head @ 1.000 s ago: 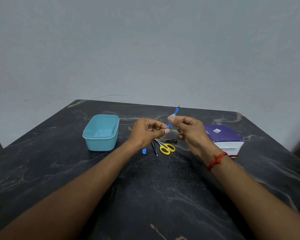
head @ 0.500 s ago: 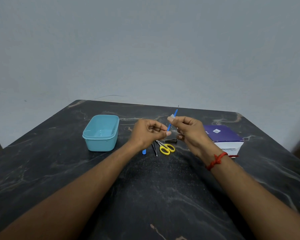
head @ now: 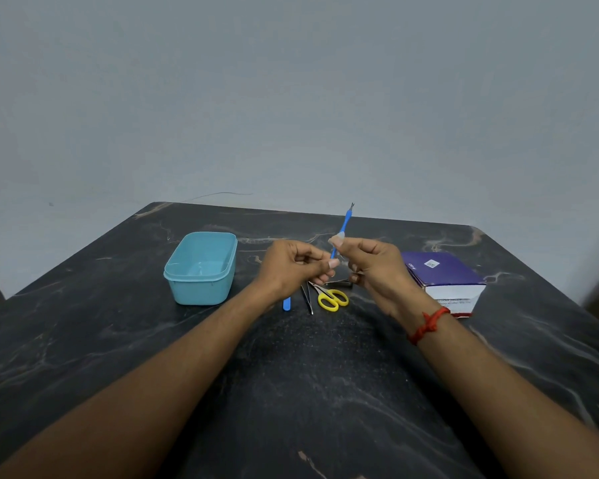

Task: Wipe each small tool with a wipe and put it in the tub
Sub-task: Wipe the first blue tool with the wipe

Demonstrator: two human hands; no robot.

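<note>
A thin blue tool (head: 345, 223) with a forked metal tip points up and away above the table. My left hand (head: 293, 267) pinches its lower end. My right hand (head: 370, 266) pinches a small pale wipe (head: 339, 236) around its shaft. On the table below the hands lie yellow-handled scissors (head: 332, 299), metal tweezers (head: 307, 299), a blue stick (head: 286, 303) and a dark metal piece (head: 339, 282), partly hidden. The light blue tub (head: 201, 271) stands open to the left with nothing visible inside.
A purple and white box (head: 445, 281) lies at the right, beside my right wrist. The black marble table (head: 325, 392) ends at a grey wall behind. A red thread is tied round my right wrist (head: 429, 324).
The blue tool has tipped more upright and its forked tip sits a little higher. My right fingers with the wipe have slid along the shaft. The things on the table have not moved.
</note>
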